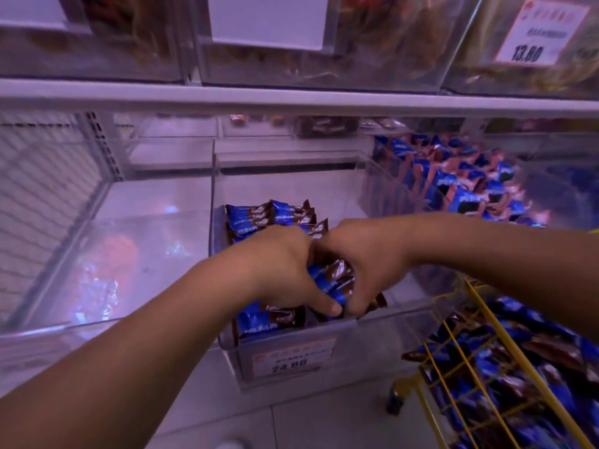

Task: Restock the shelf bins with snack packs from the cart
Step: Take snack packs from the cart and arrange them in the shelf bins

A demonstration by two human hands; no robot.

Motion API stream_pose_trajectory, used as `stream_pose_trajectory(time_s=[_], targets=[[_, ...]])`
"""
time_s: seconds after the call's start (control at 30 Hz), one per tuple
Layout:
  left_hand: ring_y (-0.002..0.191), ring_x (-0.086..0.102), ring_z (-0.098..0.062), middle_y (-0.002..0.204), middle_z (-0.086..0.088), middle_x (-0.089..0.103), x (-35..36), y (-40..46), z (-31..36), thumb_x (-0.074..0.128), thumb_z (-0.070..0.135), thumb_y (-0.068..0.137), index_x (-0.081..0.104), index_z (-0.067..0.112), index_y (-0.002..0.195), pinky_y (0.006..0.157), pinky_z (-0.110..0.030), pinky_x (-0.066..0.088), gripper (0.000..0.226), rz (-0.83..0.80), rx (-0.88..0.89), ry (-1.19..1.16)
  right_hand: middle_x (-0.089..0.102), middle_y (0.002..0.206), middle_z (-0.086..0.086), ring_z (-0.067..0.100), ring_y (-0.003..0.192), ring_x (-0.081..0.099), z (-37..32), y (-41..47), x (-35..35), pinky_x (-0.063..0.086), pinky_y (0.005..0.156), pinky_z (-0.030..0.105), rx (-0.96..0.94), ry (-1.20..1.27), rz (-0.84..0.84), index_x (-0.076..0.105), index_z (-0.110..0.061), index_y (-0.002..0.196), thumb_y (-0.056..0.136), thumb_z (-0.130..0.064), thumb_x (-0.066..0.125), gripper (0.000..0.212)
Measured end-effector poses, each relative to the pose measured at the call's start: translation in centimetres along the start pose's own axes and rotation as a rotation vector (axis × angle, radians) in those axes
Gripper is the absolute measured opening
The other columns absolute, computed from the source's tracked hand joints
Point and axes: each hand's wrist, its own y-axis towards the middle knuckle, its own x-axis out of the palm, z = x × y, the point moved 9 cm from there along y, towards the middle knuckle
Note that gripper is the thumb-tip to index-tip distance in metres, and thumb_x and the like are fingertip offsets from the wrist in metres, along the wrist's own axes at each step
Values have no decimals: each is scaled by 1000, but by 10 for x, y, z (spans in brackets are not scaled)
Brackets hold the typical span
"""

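Two bare hands deep in a clear bin [382,189] on a shop's lower shelf, gripping one bundle of blue-and-brown packs [335,280] between them. Left hand [285,264] curled over the bundle from the left, thumb [327,306] hooked under its near edge. Right hand [366,260] clamped on the same bundle from the right, fingers wrapped down around it, knuckles touching those of the left. More packs [269,218] stacked flat along the bin's left wall, front to back. Price tag [293,359] reading 24.00 on the bin's front. To the left, another clear bin [107,322]. To the right, a bin heaped with blue packs [466,186]. Lower right, yellow wire cart [496,322] loaded with the same blue-and-brown packs. Above, upper bins with a tag [534,34] reading 13.80.
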Motion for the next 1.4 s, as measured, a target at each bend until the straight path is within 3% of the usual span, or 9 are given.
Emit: stream_pose_trajectory(time_s=[0.33,0.5,0.67,0.8,0.93,1.03,1.13,1.2,1.4], targets=[[89,55,-17,96,5,53,6,1,-1,77,60,69,63,27,103,80,-39,54,49,94,1,200,57,117,3,24,100,59,2,-15,17,42,66,35,54,-559,66,56,-19,125,76,-71,63,71],[85,57,-15,92,7,56,9,2,0,75,64,69,64,28,98,77,-36,53,48,56,10,209,41,76,-5,15,65,47,-2,-11,15,35,51,30,60,-438,65,45,-24,87,79,-64,66,46],[89,60,-16,101,6,61,10,2,1,76,59,71,65,28,110,84,-38,55,51,-22,-25,231,40,69,-9,5,55,38,-14,-20,0,35,54,23,55,-301,167,45,-29,74,74,-63,73,44],[91,59,-17,105,5,63,1,2,20,75,59,73,63,26,107,85,-32,51,49,-43,-14,294,67,107,1,19,95,62,3,-78,-35,47,80,28,161,-240,287,65,-22,120,72,-66,74,66],[77,65,-14,82,7,68,-49,-7,99,75,51,75,68,26,88,71,-28,48,29,438,233,-21,73,80,2,12,70,62,50,-209,-65,44,65,27,300,-97,793,77,-20,90,84,-57,59,42],[62,59,-3,66,13,62,-46,-23,188,68,54,74,66,25,77,59,-22,44,29,614,497,-245,74,90,12,26,84,68,109,-268,6,40,66,27,653,37,592,76,-21,90,84,-50,70,30],[79,65,-17,81,4,69,8,-14,267,70,53,75,70,23,85,69,-30,51,32,426,657,-96,61,135,-1,17,116,59,133,-280,117,37,86,16,815,250,-25,56,-31,136,70,-52,84,75],[88,65,-23,92,-2,70,56,4,293,73,53,75,70,21,93,73,-33,51,37,202,665,130,49,147,-7,20,128,54,143,-282,152,43,104,28,849,352,-177,41,-35,147,59,-52,90,103],[97,64,-23,107,0,68,186,17,293,68,65,77,68,21,110,78,-33,52,55,-567,525,631,48,144,-3,20,109,56,168,-301,168,49,68,24,893,223,-332,49,-31,138,65,-43,89,84]])
